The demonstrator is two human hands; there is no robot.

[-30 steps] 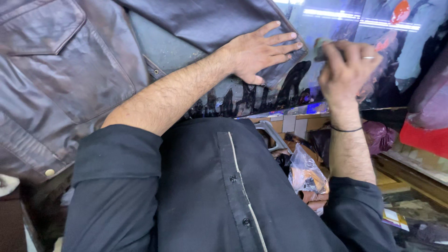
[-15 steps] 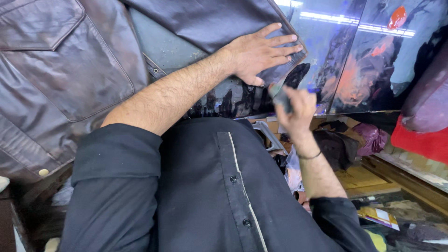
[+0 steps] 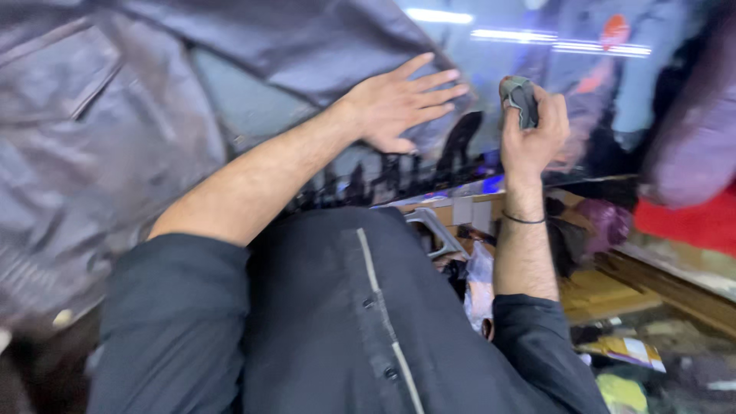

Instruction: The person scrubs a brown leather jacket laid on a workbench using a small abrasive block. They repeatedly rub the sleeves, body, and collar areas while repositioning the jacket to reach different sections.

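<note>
A view from above of a person in a dark button-front shirt (image 3: 337, 322) with sleeves pushed up, leaning over a glossy, paint-streaked desk (image 3: 475, 69). The frame is motion-blurred, so fine detail is soft.

The left hand (image 3: 395, 103) lies flat, fingers spread and palm down, pressing the edge of a dark brown leather jacket (image 3: 115, 146). The leather looks smooth with a slight sheen and spreads across the left and upper part of the desk; a stitched patch pocket and a pale round snap near the hem can just be made out.

The right hand (image 3: 533, 126) is raised just right of the left, fingers curled shut around a small greyish pad (image 3: 520, 98), soft and lumpy like a sponge or wadded cloth. It sits at the top of the fist, close above the desk; whether it touches the surface cannot be told. A thin dark band circles the right wrist.

Below the desk edge lie a crumpled clear plastic bag (image 3: 479, 280), and something red (image 3: 682, 218) at far right.
</note>
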